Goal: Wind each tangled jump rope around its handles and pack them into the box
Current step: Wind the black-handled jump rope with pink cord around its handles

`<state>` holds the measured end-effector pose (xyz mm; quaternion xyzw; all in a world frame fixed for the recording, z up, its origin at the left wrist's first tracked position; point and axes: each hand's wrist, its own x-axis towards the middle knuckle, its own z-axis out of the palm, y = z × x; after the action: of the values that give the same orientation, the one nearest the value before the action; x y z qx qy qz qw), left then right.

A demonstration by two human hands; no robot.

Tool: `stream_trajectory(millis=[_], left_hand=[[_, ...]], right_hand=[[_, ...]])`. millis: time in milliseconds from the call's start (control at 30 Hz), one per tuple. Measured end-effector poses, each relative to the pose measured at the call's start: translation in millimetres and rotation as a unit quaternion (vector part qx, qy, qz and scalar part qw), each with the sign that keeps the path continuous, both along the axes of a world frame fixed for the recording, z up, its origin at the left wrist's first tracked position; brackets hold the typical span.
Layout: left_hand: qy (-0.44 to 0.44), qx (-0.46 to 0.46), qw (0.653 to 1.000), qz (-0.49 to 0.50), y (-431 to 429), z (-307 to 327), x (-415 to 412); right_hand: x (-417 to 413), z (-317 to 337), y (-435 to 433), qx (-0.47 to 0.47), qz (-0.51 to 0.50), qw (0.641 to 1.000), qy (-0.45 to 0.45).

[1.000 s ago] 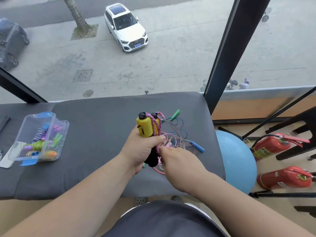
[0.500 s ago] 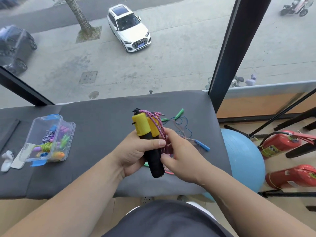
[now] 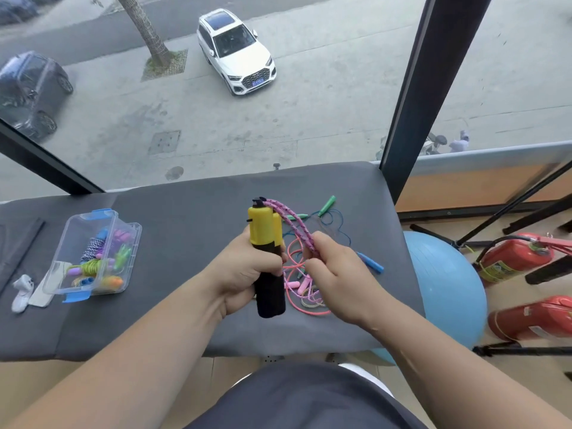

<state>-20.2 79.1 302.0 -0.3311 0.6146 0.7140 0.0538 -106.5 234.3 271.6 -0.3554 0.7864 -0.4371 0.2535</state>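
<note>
The left hand (image 3: 244, 274) holds a pair of jump-rope handles with yellow plastic tops and black foam grips (image 3: 262, 230) upright above the grey padded bench (image 3: 185, 230). Its fingers are curled tightly round the black foam just under the yellow part. The lower end of the foam sticks out below the fist.

A pink-and-purple braided rope (image 3: 291, 222) leaves the caps at the top of the handles and arcs down to the right into the right hand (image 3: 337, 274). That hand pinches the rope between thumb and curled fingertips, just beside the handles.

Below the hands, a tangle lies on the bench: a thin pink rope with small pink handles (image 3: 293, 285), a thin blue rope with a blue handle (image 3: 370, 264), and a green handle (image 3: 327, 205) farther back.

The clear plastic box with blue latches (image 3: 130, 243) stands on the bench well apart to the left, with several wound ropes of mixed colours inside. A blue exercise ball (image 3: 445, 289) sits beside the bench on the right.
</note>
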Motion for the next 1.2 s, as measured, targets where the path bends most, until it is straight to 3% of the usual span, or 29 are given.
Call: stream_trajectory(millis=[133, 267, 433, 533, 667, 867, 1033, 1200], left_hand=[[0.086, 0.146, 0.984, 0.062, 9, 5, -6], [0.106, 0.239, 0.962, 0.083, 9, 9, -9], [0.104, 0.163, 0.974, 0.116, 16, 12, -16], [0.107, 0.121, 0.969, 0.188, 21, 8, -18], [0.141, 0.130, 0.953, 0.234, 20, 6, -16], [0.210, 0.129, 0.949, 0.198, 13, 2, -15], [0.240, 0.127, 0.949, 0.158, 18, 1, -15], [0.261, 0.182, 0.935, 0.156, 16, 0, -17]], right_hand=[[24, 7, -4, 0.018, 0.037, 0.994, 0.105], [30, 14, -7, 0.020, 0.030, 0.986, 0.164], [32, 15, -12, 0.042, 0.043, 0.980, 0.190], [31, 14, -12, 0.051, 0.044, 0.981, 0.182], [34, 12, -8, 0.077, 0.031, 0.981, 0.175], [33, 3, -9, 0.106, -0.013, 0.986, 0.129], [22, 3, -10, 0.141, -0.011, 0.979, 0.145], [18, 3, -15, 0.071, -0.021, 0.997, 0.003]])
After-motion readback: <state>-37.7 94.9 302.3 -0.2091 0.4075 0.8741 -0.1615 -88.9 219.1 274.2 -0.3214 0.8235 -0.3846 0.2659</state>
